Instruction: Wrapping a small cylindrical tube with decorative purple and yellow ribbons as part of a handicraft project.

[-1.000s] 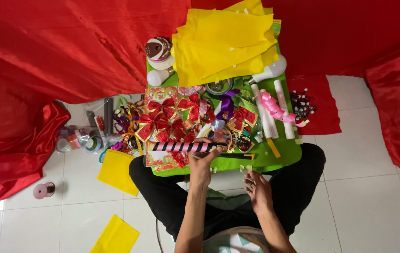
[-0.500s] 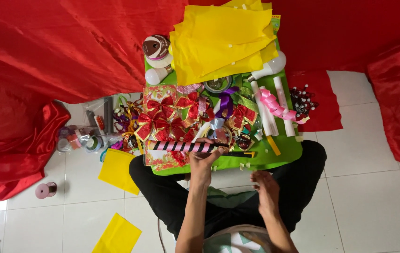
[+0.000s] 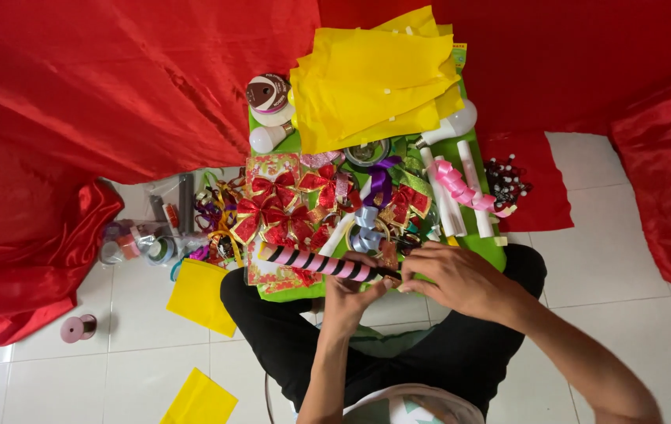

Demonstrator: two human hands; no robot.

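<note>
Striped tube [image 3: 319, 264] in both hands' grip; bows [image 3: 284, 208] just beyond it, paper sheets [image 3: 374, 78] farther beyond, ribbon spool [image 3: 76, 327] far left on floor.

Seen from above: pink-and-black striped stick [image 3: 321, 264] gripped near its right end by left hand [image 3: 351, 292], right hand [image 3: 453, 276] closing in on the same end, fingertips possibly touching it. Behind, red glitter bows [image 3: 284, 208] heaped on green board [image 3: 477, 239]; yellow paper sheets [image 3: 374, 78] stacked further back, against red cloth [image 3: 115, 86].
</note>
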